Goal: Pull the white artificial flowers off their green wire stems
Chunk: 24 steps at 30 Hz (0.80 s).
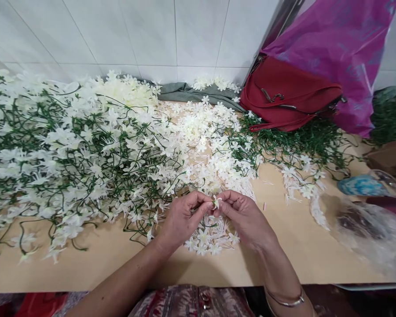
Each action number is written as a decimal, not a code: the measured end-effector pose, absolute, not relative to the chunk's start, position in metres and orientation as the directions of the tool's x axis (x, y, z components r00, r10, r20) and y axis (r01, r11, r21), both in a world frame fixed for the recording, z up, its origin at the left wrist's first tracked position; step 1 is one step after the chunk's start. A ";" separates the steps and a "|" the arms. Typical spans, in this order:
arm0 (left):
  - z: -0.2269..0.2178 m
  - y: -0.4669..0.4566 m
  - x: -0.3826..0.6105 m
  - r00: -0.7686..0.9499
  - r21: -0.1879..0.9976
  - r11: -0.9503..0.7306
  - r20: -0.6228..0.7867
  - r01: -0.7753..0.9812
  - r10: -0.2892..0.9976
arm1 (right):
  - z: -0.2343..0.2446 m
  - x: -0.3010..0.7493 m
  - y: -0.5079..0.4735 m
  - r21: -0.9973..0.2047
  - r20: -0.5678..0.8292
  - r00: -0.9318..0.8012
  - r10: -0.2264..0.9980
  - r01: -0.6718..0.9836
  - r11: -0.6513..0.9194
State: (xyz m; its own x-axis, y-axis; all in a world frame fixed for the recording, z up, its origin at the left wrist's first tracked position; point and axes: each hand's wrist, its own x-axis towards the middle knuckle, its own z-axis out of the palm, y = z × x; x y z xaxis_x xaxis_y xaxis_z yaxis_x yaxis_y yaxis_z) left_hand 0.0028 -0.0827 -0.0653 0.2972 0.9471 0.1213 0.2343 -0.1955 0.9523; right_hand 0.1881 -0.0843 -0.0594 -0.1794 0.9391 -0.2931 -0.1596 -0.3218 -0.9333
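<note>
Near the front middle of the table, my left hand (pixel 184 219) and my right hand (pixel 247 219) meet fingertip to fingertip. Between them is a small white artificial flower (pixel 216 202), pinched by the thumb and fingers of both hands. Its stem end is hidden behind the fingers. Below the hands lies a small cluster of loose white blossoms (pixel 203 242) with thin white stamens. Just beyond my fingers spreads a heap of loose white petals and stamens (pixel 214 165). A large pile of white flowers on green stems (pixel 95 149) covers the table to the left.
A red handbag (pixel 284 90) sits at the back right on green stems (pixel 303 138), beside a purple plastic bag (pixel 339 57). Further right are a blue-patterned cup (pixel 363 184) lying on its side and a clear plastic bag (pixel 379 233). Grey cloth (pixel 174 90) lies along the tiled wall (pixel 198 35).
</note>
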 end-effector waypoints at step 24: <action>-0.068 -0.081 0.004 0.258 0.968 -0.132 0.074 0.215 0.963 | -0.063 0.178 -0.078 -0.942 -0.255 -0.134 0.958 -0.189 -0.277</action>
State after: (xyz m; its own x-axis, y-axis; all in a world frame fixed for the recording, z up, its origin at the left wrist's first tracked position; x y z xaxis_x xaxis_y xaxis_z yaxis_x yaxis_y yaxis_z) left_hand 0.0039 -0.0808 -0.0684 0.2580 0.9633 0.0741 0.2154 -0.1322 0.9675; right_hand 0.1777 -0.0779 -0.0628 -0.1339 0.9576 -0.2551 -0.1895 -0.2774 -0.9419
